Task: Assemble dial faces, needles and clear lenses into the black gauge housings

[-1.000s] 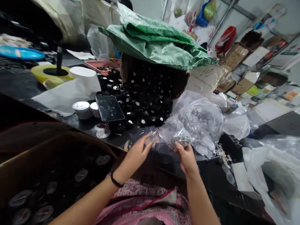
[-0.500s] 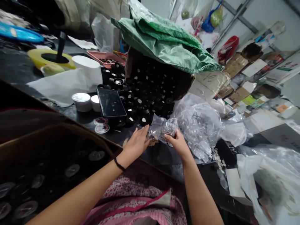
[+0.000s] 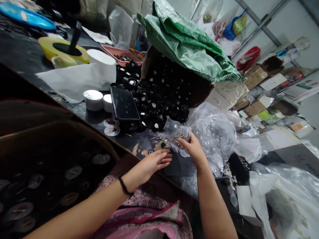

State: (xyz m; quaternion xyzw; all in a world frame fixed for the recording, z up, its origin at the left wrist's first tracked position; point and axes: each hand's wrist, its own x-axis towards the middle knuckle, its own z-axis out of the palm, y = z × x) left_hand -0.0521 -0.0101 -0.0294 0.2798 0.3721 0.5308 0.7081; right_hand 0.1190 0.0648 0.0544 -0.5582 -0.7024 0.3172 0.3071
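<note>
My right hand [image 3: 195, 149] grips a small clear plastic bag [image 3: 175, 131] filled with thin metal pieces, too fine to name. The bag tilts, its mouth toward the left, and a few thin pieces lie on the table by it. My left hand [image 3: 153, 164] hovers near the table's front edge, fingers stretched out and holding nothing. Just beyond its fingers is a tan patch [image 3: 158, 146] with a small dark piece on it. White ring-shaped pieces [image 3: 183, 153] lie partly under my right hand.
Black round parts [image 3: 159, 99] spill from a carton under a green sheet [image 3: 189, 49]. A dark flat tablet-like device [image 3: 124, 103] leans left of them, beside round label stacks [image 3: 93, 100]. Crumpled clear plastic [image 3: 214, 132] lies right. An open box [image 3: 74, 139] stands at front left.
My left hand has drawn back toward me, away from the bag, uncovering the tan patch and loose thin pieces. My right hand still holds the bag. The camera view has shifted slightly.
</note>
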